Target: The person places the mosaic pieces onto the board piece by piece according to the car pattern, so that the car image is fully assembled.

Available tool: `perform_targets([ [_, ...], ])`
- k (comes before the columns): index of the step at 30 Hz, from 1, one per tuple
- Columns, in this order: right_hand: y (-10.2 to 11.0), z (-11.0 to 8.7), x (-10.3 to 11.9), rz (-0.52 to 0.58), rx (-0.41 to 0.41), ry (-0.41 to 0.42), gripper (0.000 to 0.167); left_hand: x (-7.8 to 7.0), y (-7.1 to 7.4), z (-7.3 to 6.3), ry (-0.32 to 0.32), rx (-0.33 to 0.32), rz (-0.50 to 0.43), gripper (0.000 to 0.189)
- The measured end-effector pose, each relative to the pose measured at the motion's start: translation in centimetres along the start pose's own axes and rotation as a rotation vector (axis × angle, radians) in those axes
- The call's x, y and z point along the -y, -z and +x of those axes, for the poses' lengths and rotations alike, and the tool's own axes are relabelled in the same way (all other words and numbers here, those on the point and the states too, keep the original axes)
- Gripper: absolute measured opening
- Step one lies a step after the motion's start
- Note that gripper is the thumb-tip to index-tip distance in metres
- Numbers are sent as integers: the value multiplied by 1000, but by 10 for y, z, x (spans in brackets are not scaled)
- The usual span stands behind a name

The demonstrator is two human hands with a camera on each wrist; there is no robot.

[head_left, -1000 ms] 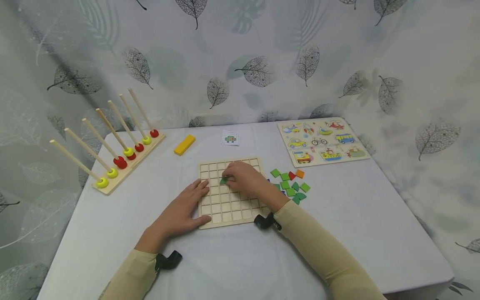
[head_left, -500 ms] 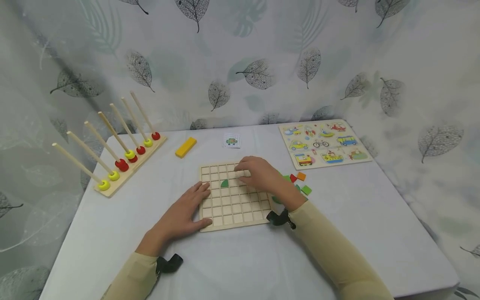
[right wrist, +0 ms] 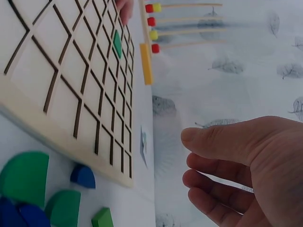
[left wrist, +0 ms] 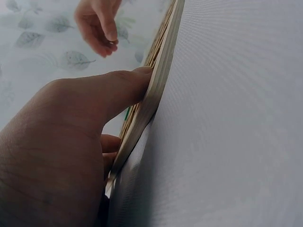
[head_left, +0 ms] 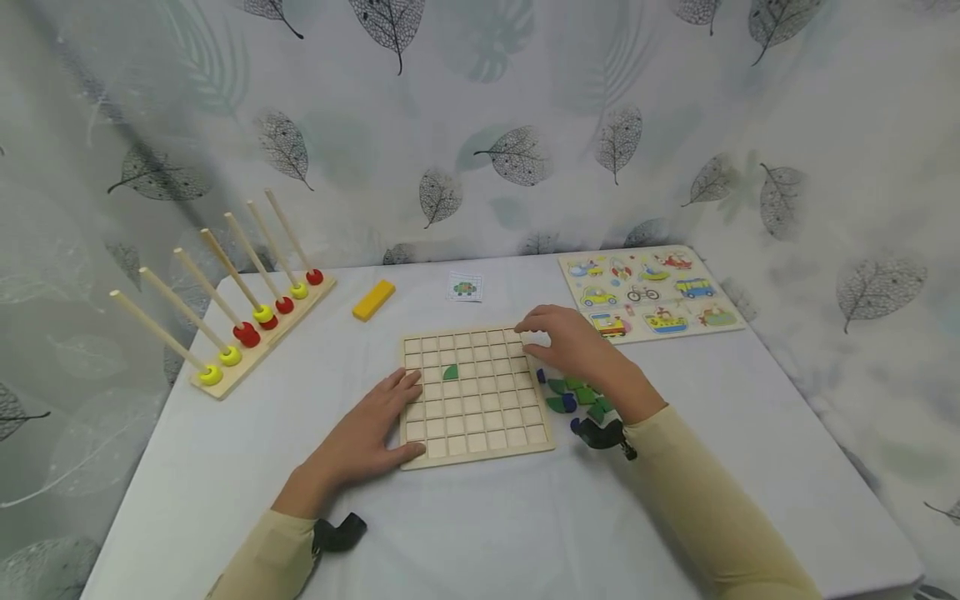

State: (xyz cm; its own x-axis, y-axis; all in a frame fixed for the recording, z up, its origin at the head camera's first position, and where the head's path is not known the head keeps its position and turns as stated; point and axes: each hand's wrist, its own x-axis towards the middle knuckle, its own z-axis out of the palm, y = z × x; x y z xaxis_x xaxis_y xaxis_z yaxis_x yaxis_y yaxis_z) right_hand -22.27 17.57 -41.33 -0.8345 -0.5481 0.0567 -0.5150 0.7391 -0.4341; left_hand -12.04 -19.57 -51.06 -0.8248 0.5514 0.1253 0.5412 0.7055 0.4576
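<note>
A wooden grid board [head_left: 480, 417] lies in the middle of the table, with one green quarter-round piece [head_left: 450, 372] sitting in one of its upper-left squares. My left hand [head_left: 373, 425] rests on the board's left edge, fingers spread and thumb near the lower corner. In the left wrist view the thumb lies along the top of the wooden edge. Over the board's upper right corner hovers my right hand [head_left: 573, 346], fingers loosely bent, with nothing between thumb and fingertips. Several green and blue pieces [head_left: 585, 395] lie right of the board, partly hidden under that hand and wrist.
A small picture card [head_left: 465, 287] lies behind the board, with a yellow block [head_left: 373, 300] to its left. A peg stand [head_left: 279, 332] with red and yellow beads occupies the left side. A vehicle picture puzzle [head_left: 651, 293] sits at the back right.
My right hand has let go of the green quarter-round piece in a board square and moved right, toward the loose pieces. My left hand stays on the board's edge.
</note>
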Motion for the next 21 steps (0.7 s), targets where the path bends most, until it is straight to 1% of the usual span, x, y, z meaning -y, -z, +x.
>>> perform_targets([
  [5, 7, -6, -8, 2, -20, -29, 36, -2, 2, 0, -6, -6, -6, 91],
  [11, 11, -12, -18, 16, -18, -64, 34, -4, 3, 1, -3, -2, -10, 90],
  [16, 9, -16, -31, 25, -9, -85, 33, -3, 3, 0, 2, 1, -6, 91],
  [21, 7, -18, -41, 12, 10, -127, 33, -3, 4, 0, 9, 10, 0, 91],
])
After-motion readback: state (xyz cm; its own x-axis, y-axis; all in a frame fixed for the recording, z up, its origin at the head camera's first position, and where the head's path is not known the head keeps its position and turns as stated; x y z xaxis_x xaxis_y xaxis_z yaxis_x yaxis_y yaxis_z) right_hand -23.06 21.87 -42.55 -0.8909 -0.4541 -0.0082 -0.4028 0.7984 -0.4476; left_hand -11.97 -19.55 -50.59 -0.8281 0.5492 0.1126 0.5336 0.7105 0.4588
